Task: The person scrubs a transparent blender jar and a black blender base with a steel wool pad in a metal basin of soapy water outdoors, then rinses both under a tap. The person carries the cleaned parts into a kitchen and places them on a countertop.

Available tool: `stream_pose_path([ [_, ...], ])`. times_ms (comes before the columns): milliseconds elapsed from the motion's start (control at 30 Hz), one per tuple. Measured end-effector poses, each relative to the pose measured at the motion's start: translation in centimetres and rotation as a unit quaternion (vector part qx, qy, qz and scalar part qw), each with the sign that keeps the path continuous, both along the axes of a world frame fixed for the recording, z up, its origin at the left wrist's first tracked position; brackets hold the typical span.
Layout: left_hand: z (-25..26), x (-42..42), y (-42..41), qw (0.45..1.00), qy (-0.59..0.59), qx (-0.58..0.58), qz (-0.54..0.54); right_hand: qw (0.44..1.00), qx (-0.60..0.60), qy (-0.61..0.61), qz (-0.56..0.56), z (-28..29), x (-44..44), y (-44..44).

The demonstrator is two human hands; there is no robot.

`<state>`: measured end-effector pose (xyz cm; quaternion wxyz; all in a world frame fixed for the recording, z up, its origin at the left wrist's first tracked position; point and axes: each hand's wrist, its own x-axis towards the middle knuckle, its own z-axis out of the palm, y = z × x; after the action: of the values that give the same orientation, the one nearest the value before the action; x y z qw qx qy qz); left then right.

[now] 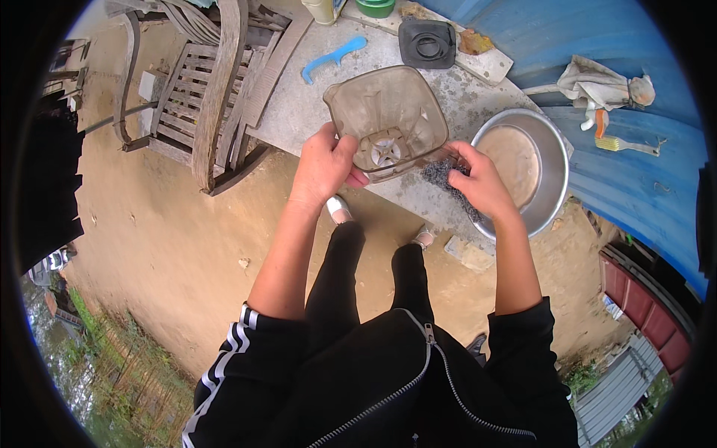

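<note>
A clear brownish plastic blender jar (pixel 392 112), with a blade at its bottom, is tilted so that its open mouth faces me. My left hand (pixel 330 159) grips the jar's left side near the lower rim. In my right hand (pixel 482 179) is a dark grey mesh scouring pad (pixel 448 182), close by the jar's lower right corner; the fingertips behind the jar are partly hidden. Just right of that hand a round metal basin (pixel 552 185) holds cloudy water. The black square lid (pixel 427 45) lies on the concrete slab beyond the jar.
On the concrete slab (pixel 280 123) lie a blue comb (pixel 334 59) and a dry leaf (pixel 475 42); a green bowl (pixel 375 7) stands at the back. A wooden chair (pixel 193 101) is at the left. A brush (pixel 624 145) and a cloth (pixel 594 84) hang against the blue sheet at right.
</note>
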<state>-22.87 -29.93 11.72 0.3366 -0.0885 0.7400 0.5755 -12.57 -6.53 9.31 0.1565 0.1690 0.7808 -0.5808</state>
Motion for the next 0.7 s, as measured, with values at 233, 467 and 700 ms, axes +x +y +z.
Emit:
stream_pose_path([
  [233, 11.8, -2.8, -1.1, 0.977, 0.161, -0.067, -0.126, 0.994, -0.092, 0.006, -0.061, 9.3, 2.5, -5.1],
  [467, 15.1, -1.2, -3.4, 0.968, 0.227, 0.028, -0.105, 0.987, 0.025, 0.115, -0.109, 13.3, 3.9, -12.0],
  [700, 17.8, -2.5, -5.6, 0.965, 0.220, 0.136, -0.044, 0.987, 0.058, 0.143, -0.049, 17.3, 3.0, -12.4],
])
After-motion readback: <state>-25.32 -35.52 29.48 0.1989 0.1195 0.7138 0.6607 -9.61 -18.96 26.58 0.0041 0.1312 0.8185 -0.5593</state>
